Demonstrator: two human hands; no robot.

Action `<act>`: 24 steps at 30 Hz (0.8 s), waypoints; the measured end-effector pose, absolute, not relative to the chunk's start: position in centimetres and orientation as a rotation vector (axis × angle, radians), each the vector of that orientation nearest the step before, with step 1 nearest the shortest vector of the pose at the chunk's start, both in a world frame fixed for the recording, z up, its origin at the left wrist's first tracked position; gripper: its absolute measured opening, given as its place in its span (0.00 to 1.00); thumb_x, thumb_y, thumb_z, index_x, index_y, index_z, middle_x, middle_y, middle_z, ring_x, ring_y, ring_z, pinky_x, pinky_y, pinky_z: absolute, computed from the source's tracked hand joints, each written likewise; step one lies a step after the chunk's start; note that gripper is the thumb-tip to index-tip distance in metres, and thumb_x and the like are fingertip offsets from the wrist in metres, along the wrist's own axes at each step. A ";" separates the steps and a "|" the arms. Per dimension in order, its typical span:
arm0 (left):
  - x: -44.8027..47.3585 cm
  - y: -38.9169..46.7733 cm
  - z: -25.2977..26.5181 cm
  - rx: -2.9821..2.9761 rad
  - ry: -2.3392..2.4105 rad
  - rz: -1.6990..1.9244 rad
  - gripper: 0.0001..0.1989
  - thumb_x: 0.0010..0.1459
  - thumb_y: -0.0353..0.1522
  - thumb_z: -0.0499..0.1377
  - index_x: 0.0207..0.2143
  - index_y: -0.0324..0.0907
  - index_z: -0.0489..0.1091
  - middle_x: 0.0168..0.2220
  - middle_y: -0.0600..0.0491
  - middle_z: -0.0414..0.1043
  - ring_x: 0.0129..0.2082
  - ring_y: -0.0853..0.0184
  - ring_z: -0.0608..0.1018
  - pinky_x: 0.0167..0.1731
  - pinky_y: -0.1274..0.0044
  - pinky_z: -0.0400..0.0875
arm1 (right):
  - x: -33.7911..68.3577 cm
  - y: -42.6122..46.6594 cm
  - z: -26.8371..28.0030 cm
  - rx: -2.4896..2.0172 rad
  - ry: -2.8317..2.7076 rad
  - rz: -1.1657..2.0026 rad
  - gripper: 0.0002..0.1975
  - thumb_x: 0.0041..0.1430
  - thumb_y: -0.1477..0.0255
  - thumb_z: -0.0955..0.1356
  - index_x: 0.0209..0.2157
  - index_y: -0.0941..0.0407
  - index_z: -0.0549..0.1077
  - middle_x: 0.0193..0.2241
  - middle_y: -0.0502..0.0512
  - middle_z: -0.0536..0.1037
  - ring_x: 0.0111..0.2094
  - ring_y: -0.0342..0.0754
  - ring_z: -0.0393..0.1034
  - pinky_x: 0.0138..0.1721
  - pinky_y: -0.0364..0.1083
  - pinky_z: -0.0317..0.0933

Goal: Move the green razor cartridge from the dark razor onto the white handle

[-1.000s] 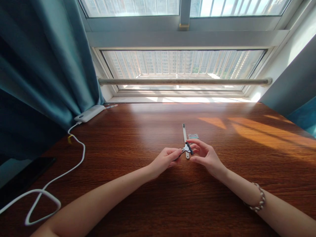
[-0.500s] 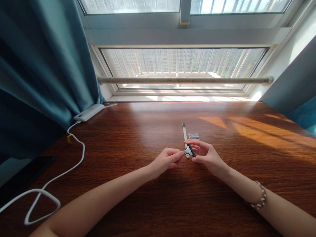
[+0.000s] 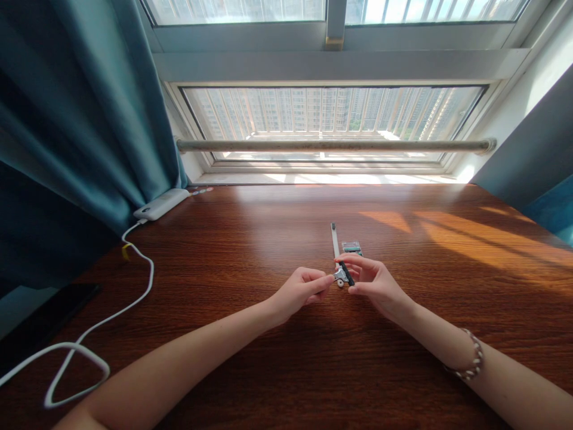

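Observation:
My left hand (image 3: 308, 286) pinches the narrow end of a small shiny metal piece (image 3: 341, 275) between thumb and fingers. A short black bar (image 3: 346, 273) lies against the wide side of that piece. My right hand (image 3: 376, 280) grips the bar at its two ends, thumb at the near end and fingertips at the far one. Behind them a slim pale strip (image 3: 335, 239) with a dark tip lies on the table. Beside it sits a small clear case (image 3: 351, 246), partly covered by my right fingers. A little white ring (image 3: 341, 283) shows just below the metal piece.
The brown wood-grain table (image 3: 250, 239) reaches to the window sill. At the left are a white power bank (image 3: 161, 204), its looping white cable (image 3: 150, 280) and a dark flat device (image 3: 49, 316). A blue curtain (image 3: 89, 107) hangs over the left edge.
Both hands stay almost in place on the metal piece and black bar. The metal piece has tilted very slightly; nothing was taken up or let go.

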State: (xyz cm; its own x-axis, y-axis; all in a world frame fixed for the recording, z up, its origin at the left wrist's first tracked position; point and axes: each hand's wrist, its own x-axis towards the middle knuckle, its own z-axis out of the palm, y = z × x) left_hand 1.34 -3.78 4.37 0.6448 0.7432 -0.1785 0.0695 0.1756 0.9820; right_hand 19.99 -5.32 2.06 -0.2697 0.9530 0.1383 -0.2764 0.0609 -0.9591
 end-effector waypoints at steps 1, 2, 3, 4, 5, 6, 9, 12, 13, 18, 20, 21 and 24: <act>1.3 -3.8 4.4 1.328 0.767 0.549 0.21 0.52 0.43 0.53 0.16 0.38 0.58 0.12 0.61 0.50 0.14 0.78 0.50 0.17 0.78 0.40 | 20.0 -5.3 2.1 -0.783 -1.247 1.460 0.23 0.37 0.77 0.74 0.39 0.49 0.74 0.42 0.50 0.71 0.41 0.45 0.63 0.42 0.45 0.57; 1.4 -3.8 4.5 1.327 0.766 0.550 0.21 0.52 0.43 0.53 0.15 0.38 0.57 0.12 0.61 0.50 0.14 0.78 0.50 0.17 0.78 0.40 | 20.0 -5.4 2.1 -0.784 -1.240 1.466 0.23 0.37 0.77 0.74 0.39 0.49 0.74 0.41 0.50 0.71 0.41 0.45 0.63 0.42 0.45 0.57; 1.4 -3.8 4.5 1.325 0.766 0.552 0.21 0.52 0.43 0.53 0.15 0.38 0.57 0.12 0.61 0.50 0.14 0.78 0.50 0.17 0.78 0.40 | 20.0 -5.4 2.1 -0.785 -1.234 1.468 0.23 0.36 0.77 0.74 0.39 0.49 0.74 0.41 0.50 0.71 0.41 0.45 0.63 0.42 0.45 0.57; 1.4 -3.8 4.5 1.325 0.768 0.554 0.21 0.52 0.43 0.53 0.15 0.38 0.57 0.12 0.61 0.50 0.14 0.78 0.50 0.17 0.78 0.40 | 20.0 -5.4 2.1 -0.787 -1.228 1.468 0.23 0.36 0.78 0.74 0.39 0.49 0.74 0.41 0.50 0.72 0.41 0.45 0.63 0.42 0.45 0.57; 1.4 -3.8 4.5 1.325 0.772 0.557 0.21 0.52 0.43 0.53 0.15 0.38 0.57 0.12 0.61 0.50 0.14 0.78 0.50 0.17 0.78 0.40 | 20.0 -5.4 2.1 -0.788 -1.223 1.467 0.23 0.36 0.78 0.74 0.39 0.49 0.74 0.41 0.50 0.72 0.41 0.45 0.63 0.42 0.45 0.57; 1.4 -3.8 4.5 1.326 0.778 0.558 0.21 0.52 0.43 0.53 0.15 0.38 0.58 0.12 0.61 0.50 0.14 0.78 0.50 0.17 0.78 0.40 | 20.0 -5.4 2.2 -0.790 -1.218 1.468 0.23 0.36 0.77 0.74 0.38 0.49 0.74 0.41 0.50 0.72 0.41 0.46 0.63 0.42 0.45 0.57; 1.4 -3.8 4.5 1.328 0.793 0.560 0.21 0.51 0.43 0.53 0.15 0.38 0.58 0.12 0.61 0.51 0.14 0.78 0.51 0.17 0.78 0.40 | 20.0 -5.5 2.2 -0.802 -1.211 1.479 0.23 0.36 0.77 0.74 0.38 0.49 0.74 0.41 0.51 0.72 0.41 0.46 0.64 0.42 0.46 0.57; 1.4 -3.8 4.6 1.329 0.797 0.562 0.21 0.51 0.43 0.53 0.15 0.37 0.58 0.12 0.61 0.51 0.14 0.78 0.51 0.17 0.78 0.41 | 20.0 -5.4 2.1 -0.802 -1.206 1.478 0.23 0.36 0.77 0.74 0.39 0.49 0.74 0.41 0.51 0.72 0.41 0.46 0.64 0.42 0.46 0.57; 1.4 -3.8 4.6 1.328 0.801 0.559 0.21 0.51 0.43 0.53 0.15 0.37 0.58 0.12 0.60 0.52 0.14 0.78 0.51 0.17 0.79 0.41 | 20.0 -5.4 2.1 -0.801 -1.205 1.477 0.23 0.36 0.78 0.74 0.39 0.49 0.74 0.41 0.51 0.72 0.41 0.46 0.64 0.42 0.46 0.57; 1.5 -3.8 4.6 1.324 0.832 0.544 0.21 0.50 0.44 0.54 0.15 0.37 0.59 0.11 0.61 0.50 0.14 0.78 0.51 0.17 0.78 0.40 | 19.9 -5.5 2.0 -0.820 -1.206 1.468 0.23 0.36 0.77 0.74 0.39 0.49 0.74 0.41 0.51 0.72 0.40 0.46 0.64 0.42 0.46 0.58; 1.5 -3.8 4.7 1.332 0.839 0.546 0.21 0.50 0.44 0.54 0.15 0.37 0.59 0.11 0.61 0.50 0.14 0.78 0.51 0.17 0.78 0.41 | 19.9 -5.5 2.1 -0.831 -1.209 1.470 0.23 0.36 0.77 0.74 0.39 0.49 0.74 0.41 0.51 0.72 0.40 0.46 0.64 0.42 0.46 0.59; 1.5 -3.8 4.7 1.334 0.842 0.547 0.21 0.50 0.44 0.54 0.15 0.37 0.59 0.11 0.61 0.50 0.14 0.78 0.50 0.17 0.78 0.41 | 19.9 -5.5 2.1 -0.834 -1.210 1.471 0.23 0.36 0.77 0.74 0.39 0.49 0.74 0.41 0.51 0.72 0.40 0.46 0.64 0.41 0.46 0.59; 1.4 -3.8 4.9 1.320 0.847 0.548 0.22 0.50 0.45 0.54 0.14 0.38 0.58 0.11 0.60 0.51 0.14 0.78 0.51 0.17 0.78 0.41 | 20.0 -5.5 2.2 -0.826 -1.193 1.480 0.23 0.36 0.76 0.74 0.39 0.50 0.74 0.40 0.51 0.73 0.40 0.47 0.65 0.42 0.47 0.59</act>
